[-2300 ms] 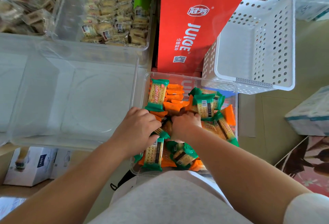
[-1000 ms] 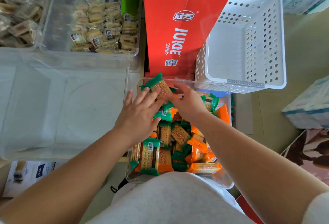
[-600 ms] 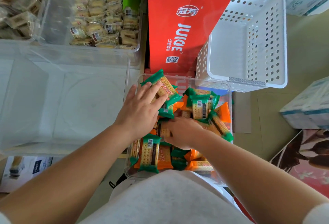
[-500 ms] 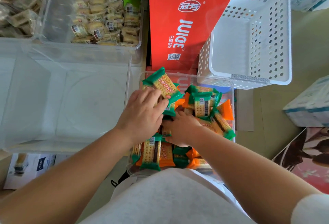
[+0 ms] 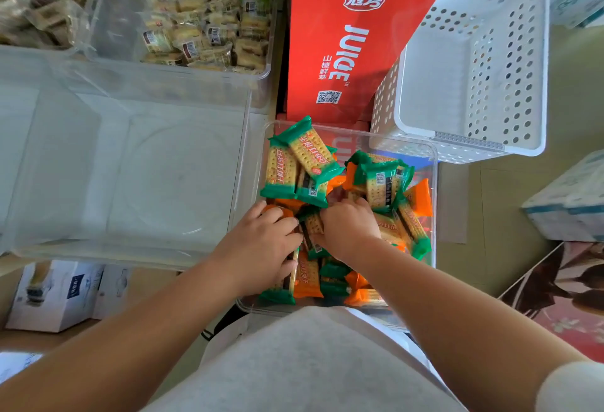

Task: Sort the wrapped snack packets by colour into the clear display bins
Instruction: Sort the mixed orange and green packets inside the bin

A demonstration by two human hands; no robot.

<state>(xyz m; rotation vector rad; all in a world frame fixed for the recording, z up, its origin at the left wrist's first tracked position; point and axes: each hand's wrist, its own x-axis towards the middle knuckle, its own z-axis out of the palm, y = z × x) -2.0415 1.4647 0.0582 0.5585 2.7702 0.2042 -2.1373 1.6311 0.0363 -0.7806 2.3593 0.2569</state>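
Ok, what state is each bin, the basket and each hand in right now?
Small bin: open, holds mixed green and orange packets.
Big bin: open, bare floor showing.
Far bin: open, holds pale packets.
Basket: open, bare floor showing.
Left hand: fingers curled among the packets, grip hidden.
Right hand: likewise curled, grip hidden.

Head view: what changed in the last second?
The left hand and right hand drew back from the far end to mid-pile. The left came off the green packets, now stacked in the far left corner of the bin. Grip now unclear. The white basket and red box stayed put.
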